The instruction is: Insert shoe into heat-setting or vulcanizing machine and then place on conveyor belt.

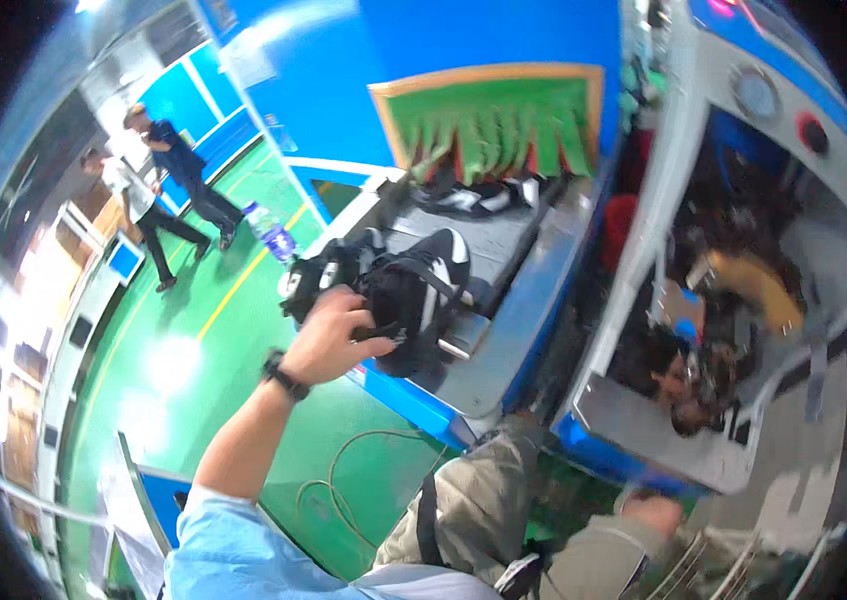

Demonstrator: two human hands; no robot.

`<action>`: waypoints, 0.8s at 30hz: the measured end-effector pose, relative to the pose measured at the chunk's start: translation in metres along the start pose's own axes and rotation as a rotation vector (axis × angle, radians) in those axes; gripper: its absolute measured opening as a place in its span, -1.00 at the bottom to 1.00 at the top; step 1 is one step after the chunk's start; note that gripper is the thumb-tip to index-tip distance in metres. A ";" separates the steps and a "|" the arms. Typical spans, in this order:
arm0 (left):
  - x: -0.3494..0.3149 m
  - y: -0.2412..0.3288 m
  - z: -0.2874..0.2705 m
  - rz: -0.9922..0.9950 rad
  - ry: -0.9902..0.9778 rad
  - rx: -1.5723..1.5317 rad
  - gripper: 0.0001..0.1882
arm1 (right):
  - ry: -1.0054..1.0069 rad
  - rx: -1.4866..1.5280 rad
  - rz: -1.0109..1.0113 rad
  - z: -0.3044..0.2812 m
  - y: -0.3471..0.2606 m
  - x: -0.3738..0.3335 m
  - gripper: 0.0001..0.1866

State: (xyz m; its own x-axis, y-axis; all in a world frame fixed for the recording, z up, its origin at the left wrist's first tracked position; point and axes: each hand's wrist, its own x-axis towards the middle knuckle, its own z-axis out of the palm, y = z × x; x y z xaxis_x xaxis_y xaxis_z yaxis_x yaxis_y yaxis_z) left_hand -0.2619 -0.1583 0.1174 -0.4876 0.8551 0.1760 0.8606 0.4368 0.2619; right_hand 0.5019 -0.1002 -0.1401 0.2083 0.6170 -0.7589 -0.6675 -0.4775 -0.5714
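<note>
Loosely curled left hand [336, 340] — at black shoe [404, 298], pinch unclear; right hand [656, 512] blurred — grip unclear.

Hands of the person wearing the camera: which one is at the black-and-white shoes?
The left hand, with the black wristband, is at the shoes. The right hand, blurred, is low in the picture, away from them.
</note>
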 end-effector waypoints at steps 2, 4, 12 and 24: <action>0.008 -0.005 0.010 -0.228 -0.187 0.220 -0.60 | 0.045 -0.012 0.077 0.057 -0.016 0.036 -0.57; 0.010 0.006 0.013 -0.230 -0.279 0.301 -0.51 | -0.082 -0.196 -0.009 0.119 -0.032 0.039 -0.57; -0.091 -0.003 -0.027 -0.186 -0.109 -0.024 -0.57 | -0.647 -0.969 -0.813 0.321 -0.004 -0.052 -0.62; -0.511 0.051 -0.150 -0.891 0.158 0.221 -0.58 | -0.720 -1.199 -1.018 0.330 0.042 0.005 -0.61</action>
State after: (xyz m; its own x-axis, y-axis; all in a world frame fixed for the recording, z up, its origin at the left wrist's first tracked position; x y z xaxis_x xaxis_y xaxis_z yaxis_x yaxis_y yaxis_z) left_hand 0.0092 -0.6145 0.1833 -0.9821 0.1378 0.1281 0.1595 0.9709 0.1786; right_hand 0.2390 0.0894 -0.0647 -0.3837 0.9163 0.1150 0.4485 0.2937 -0.8441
